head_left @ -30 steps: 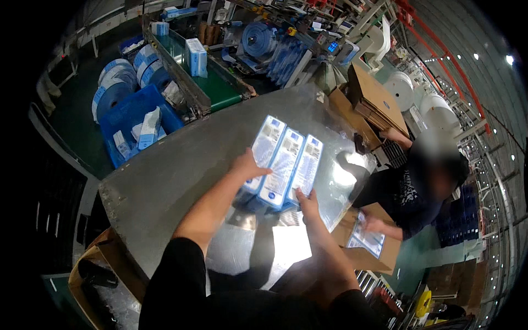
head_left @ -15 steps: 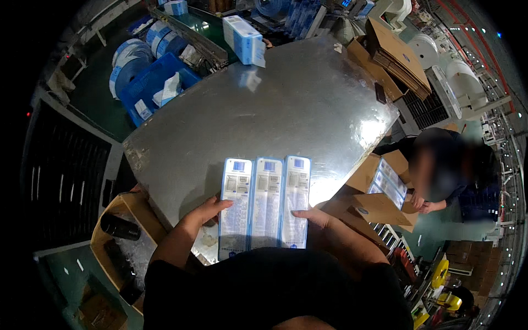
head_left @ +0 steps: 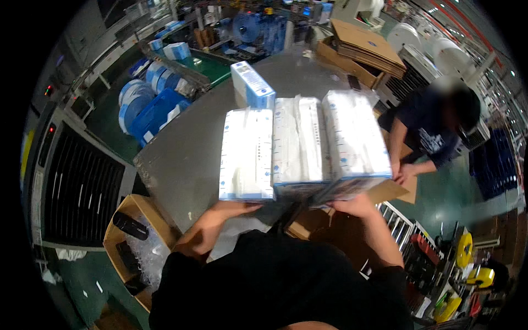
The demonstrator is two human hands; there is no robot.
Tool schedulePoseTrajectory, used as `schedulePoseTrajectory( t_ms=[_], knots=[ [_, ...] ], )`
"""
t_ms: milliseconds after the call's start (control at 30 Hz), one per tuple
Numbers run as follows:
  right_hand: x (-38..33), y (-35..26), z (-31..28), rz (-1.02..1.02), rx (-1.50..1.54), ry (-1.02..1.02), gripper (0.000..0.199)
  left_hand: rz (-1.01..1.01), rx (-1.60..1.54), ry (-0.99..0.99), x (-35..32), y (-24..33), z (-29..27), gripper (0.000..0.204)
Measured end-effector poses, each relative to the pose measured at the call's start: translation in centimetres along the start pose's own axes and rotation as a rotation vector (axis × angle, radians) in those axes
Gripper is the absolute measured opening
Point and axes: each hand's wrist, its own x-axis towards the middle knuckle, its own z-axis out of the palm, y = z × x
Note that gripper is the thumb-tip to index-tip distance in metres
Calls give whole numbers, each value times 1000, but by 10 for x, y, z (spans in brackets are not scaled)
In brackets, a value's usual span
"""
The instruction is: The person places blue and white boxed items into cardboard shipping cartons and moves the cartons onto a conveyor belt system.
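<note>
Three white-and-blue plastic-wrapped packs, a left pack (head_left: 246, 151), a middle pack (head_left: 298, 140) and a right pack (head_left: 357, 135), are held up side by side in front of me. My left hand (head_left: 234, 209) is at the near lower end of the left pack, its fingers partly hidden beneath it. Under the near end of the right pack is my right hand (head_left: 353, 205), also partly covered. The packs show folded white wrap on top, with narrow gaps between them. Just beyond them another blue-and-white pack (head_left: 253, 87) stands on the grey metal table (head_left: 187, 148).
Right of the table a person (head_left: 432, 126) handles an open carton. Flattened cardboard boxes (head_left: 366, 47) are stacked at the far right corner. A carton with clear plastic (head_left: 146, 206) stands at the near left, a blue bin (head_left: 157, 118) farther left. A roller conveyor (head_left: 399, 225) lies right.
The three packs have been lifted and tilted, so their wrapped faces now show instead of the printed sides. My hands have moved under their near ends. The view has shifted.
</note>
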Motion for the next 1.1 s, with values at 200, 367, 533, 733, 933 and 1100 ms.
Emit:
schedulePoseTrajectory(
  t_ms=[200, 367, 533, 733, 933, 1100],
  knots=[
    [-118, -108, -127, 252, -243, -78, 67, -154, -406, -359, 31, -13, 129, 69],
    [-169, 40, -126, 283, -470, -176, 100, 147, 168, 334, 42, -88, 78, 70],
    [-108, 202, -46, 822, -667, -245, 83, -10, 477, 410, 28, -104, 98, 49],
    [-117, 393, -9, 532, -859, 327, 31, 51, 732, 438, -6, -116, 131, 40],
    [-130, 281, 70, 950, -889, -611, 89, -375, 531, 617, -84, -168, 101, 42],
    [-115, 335, 71, 689, -580, -174, 75, -348, 583, 602, -68, -129, 95, 43]
  ],
)
